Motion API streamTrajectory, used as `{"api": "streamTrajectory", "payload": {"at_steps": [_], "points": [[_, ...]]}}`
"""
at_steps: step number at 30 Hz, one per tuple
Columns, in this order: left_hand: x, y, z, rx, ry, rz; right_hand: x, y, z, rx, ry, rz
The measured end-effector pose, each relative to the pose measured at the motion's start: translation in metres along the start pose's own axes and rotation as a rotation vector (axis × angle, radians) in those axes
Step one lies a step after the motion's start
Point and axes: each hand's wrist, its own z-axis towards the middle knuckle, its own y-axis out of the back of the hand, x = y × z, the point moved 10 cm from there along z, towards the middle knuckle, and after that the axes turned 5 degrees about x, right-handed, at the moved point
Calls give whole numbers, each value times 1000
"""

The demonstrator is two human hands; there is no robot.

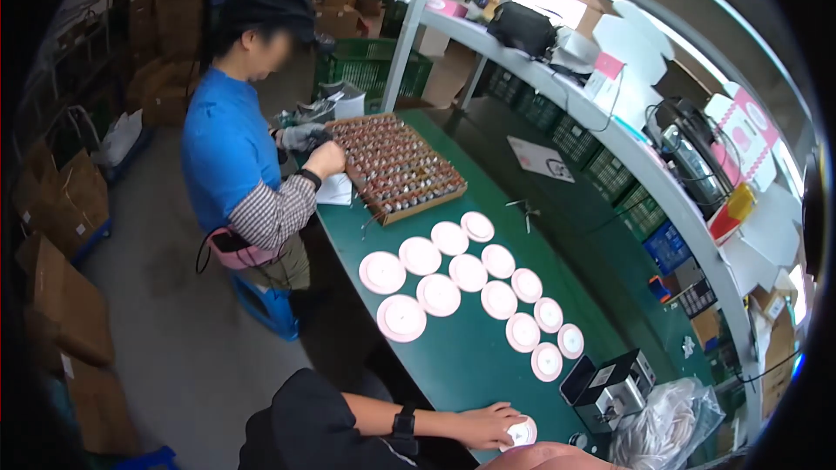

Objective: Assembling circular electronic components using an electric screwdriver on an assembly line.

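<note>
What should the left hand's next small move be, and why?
I'd probably have the left hand slide its pink-and-white disc slightly toward the laid-out discs: the fingers already touch it, it lies apart from that group, and the green tabletop between looks free of obstacles.

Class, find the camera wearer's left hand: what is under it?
A pale disc on the green table. The disc's right part shows beyond the left hand; the part beneath the hand is covered, so cannot be seen.
</note>
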Motion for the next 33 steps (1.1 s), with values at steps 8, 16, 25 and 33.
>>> {"api": "streamTrajectory", "payload": {"at_steps": [8, 16, 25, 33], "points": [[-4, 6, 5, -47, -4, 40, -58, 85, -13, -220, -89, -73], [-4, 8, 15, 9, 15, 117, -47, 55, 8, -247, -135, 47], [-14, 26, 11, -9, 12, 60, -22, 47, 1, -215, -42, 14], [-12, 20, 15, -23, 13, 82, -27, 45, 6, -189, -89, 56]]}}
